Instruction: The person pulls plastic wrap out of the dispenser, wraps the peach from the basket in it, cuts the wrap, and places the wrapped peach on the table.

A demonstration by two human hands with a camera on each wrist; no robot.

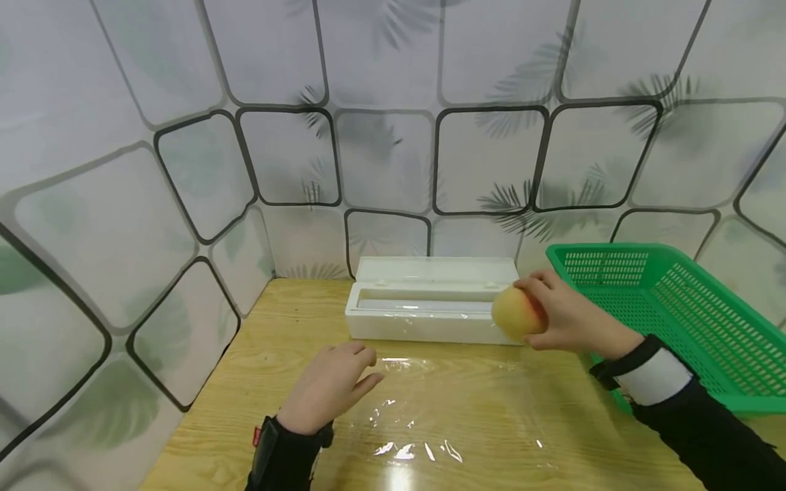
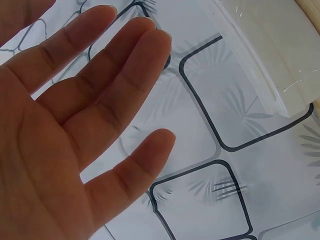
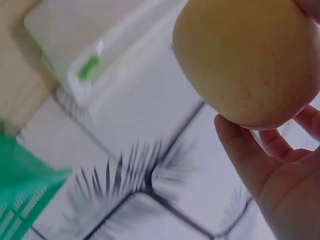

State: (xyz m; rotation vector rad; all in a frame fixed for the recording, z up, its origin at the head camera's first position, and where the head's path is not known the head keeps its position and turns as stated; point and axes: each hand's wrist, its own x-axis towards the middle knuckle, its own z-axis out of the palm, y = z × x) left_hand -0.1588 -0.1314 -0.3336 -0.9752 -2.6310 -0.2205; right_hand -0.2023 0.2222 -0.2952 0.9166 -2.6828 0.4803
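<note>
My right hand grips a yellow apple with a reddish blush, held above the table at the right end of a white cling film box. Red streaks show on the apple in the right wrist view, with fingers and thumb around it. A sheet of clear cling film lies on the table in front of the box, shiny and slightly wrinkled. Over the film's left edge hovers my left hand, holding nothing. Its fingers are loosely extended in the left wrist view.
On the right stands a green plastic basket with latticed sides, close by my right forearm. The box's lid is raised at the back. Patterned white sheeting walls the wooden table behind and at the left.
</note>
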